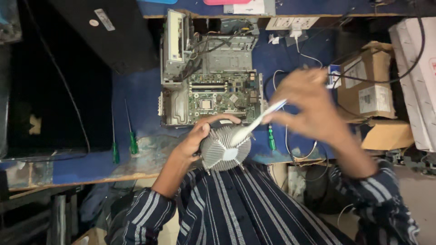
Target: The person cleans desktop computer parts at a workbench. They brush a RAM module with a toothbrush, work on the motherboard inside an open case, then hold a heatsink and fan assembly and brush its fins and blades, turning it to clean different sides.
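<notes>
Head view: round, silver-finned heatsink (225, 149); white brush (256, 123) touching fins.

One open computer case (211, 86) with one motherboard (218, 95); one round finned heatsink (225, 152); one white brush (259, 121); three green-handled screwdrivers (133, 143); two cardboard boxes (368, 84); two hands (197, 136); one dark monitor (50, 90); one wall socket strip (290, 22).
</notes>
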Action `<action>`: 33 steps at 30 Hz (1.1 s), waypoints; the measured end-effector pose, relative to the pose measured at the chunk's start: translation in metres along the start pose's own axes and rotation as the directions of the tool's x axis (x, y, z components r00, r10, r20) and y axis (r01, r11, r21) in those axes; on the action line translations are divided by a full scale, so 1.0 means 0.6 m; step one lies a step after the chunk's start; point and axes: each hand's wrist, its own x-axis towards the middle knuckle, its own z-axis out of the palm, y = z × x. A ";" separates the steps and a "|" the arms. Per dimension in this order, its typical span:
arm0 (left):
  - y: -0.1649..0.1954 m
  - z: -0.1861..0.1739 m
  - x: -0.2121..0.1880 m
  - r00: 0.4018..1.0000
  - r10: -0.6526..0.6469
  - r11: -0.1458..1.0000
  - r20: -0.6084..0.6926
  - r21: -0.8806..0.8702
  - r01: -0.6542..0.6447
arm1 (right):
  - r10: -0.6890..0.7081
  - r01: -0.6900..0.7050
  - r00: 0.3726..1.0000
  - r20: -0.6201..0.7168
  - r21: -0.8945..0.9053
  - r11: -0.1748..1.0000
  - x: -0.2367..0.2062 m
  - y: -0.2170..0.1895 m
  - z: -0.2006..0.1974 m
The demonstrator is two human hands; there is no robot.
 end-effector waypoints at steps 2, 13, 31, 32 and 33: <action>-0.003 0.009 0.000 0.995 -0.010 0.999 -0.100 -0.052 0.005 | 0.029 -0.028 0.999 0.013 -0.061 0.998 -0.009 0.001 0.018; -0.008 0.037 0.064 0.308 0.818 0.563 -0.485 0.785 -0.258 | 0.475 -0.449 0.879 0.029 0.380 0.809 -0.043 -0.127 0.114; 0.036 -0.004 0.085 0.078 0.952 0.305 -0.297 0.943 -0.133 | 0.262 -0.246 0.965 0.026 0.453 0.857 -0.032 -0.184 0.122; 0.034 0.000 0.084 0.083 0.948 0.317 -0.308 0.938 -0.142 | 0.251 -0.232 0.968 0.021 0.461 0.856 -0.032 -0.178 0.123; 0.031 0.004 0.084 0.088 0.945 0.325 -0.314 0.933 -0.158 | 0.272 -0.237 0.962 -0.015 0.445 0.864 -0.029 -0.173 0.126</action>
